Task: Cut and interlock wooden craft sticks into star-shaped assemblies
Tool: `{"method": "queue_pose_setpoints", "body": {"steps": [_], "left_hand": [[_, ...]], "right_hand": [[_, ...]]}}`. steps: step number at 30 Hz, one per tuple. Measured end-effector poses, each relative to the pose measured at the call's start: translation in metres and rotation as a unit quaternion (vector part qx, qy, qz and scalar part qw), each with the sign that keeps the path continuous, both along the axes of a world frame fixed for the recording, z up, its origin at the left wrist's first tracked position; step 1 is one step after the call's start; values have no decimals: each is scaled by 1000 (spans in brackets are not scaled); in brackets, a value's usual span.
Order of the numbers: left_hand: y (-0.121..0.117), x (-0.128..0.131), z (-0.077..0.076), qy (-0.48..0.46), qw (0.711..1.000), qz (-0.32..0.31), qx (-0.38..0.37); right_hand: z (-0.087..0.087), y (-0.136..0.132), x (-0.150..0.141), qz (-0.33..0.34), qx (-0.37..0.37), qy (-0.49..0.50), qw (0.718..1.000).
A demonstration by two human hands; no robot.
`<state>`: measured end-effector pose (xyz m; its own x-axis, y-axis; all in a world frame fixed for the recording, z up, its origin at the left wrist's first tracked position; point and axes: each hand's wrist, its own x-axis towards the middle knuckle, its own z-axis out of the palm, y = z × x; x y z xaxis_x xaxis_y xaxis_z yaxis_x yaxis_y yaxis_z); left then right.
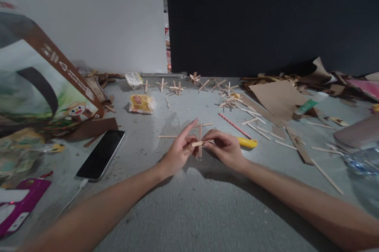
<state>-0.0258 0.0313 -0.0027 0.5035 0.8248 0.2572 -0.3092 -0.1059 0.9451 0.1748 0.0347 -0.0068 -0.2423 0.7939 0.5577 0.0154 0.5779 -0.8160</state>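
My left hand [179, 151] and my right hand [225, 147] meet at the middle of the grey table [189, 204]. Both pinch a small cross of wooden sticks [200, 141]: one stick stands upright, another lies across it between my fingertips. My left index finger points forward and up. A loose stick [167, 136] lies just behind my left hand. Another stick [204, 124] lies behind the cross. A yellow cutter [247, 142] lies right beside my right hand.
Several finished stick crosses [177, 87] stand along the back. Loose sticks [260, 129], a pink straw [233, 125], cardboard scraps [278, 96] and a glue tube [310, 104] lie right. A phone [100, 154], a printed box [38, 82] and a yellow packet [142, 104] lie left.
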Motion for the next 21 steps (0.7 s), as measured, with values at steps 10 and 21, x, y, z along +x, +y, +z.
{"method": "queue_pose_setpoints", "body": {"steps": [10, 21], "left_hand": [[-4, 2, 6, 35, 999, 22, 9], [-5, 2, 6, 16, 1000, 20, -7]], "right_hand": [[-3, 0, 2, 16, 12, 0, 1000], [-3, 1, 2, 10, 30, -2, 1000]]}}
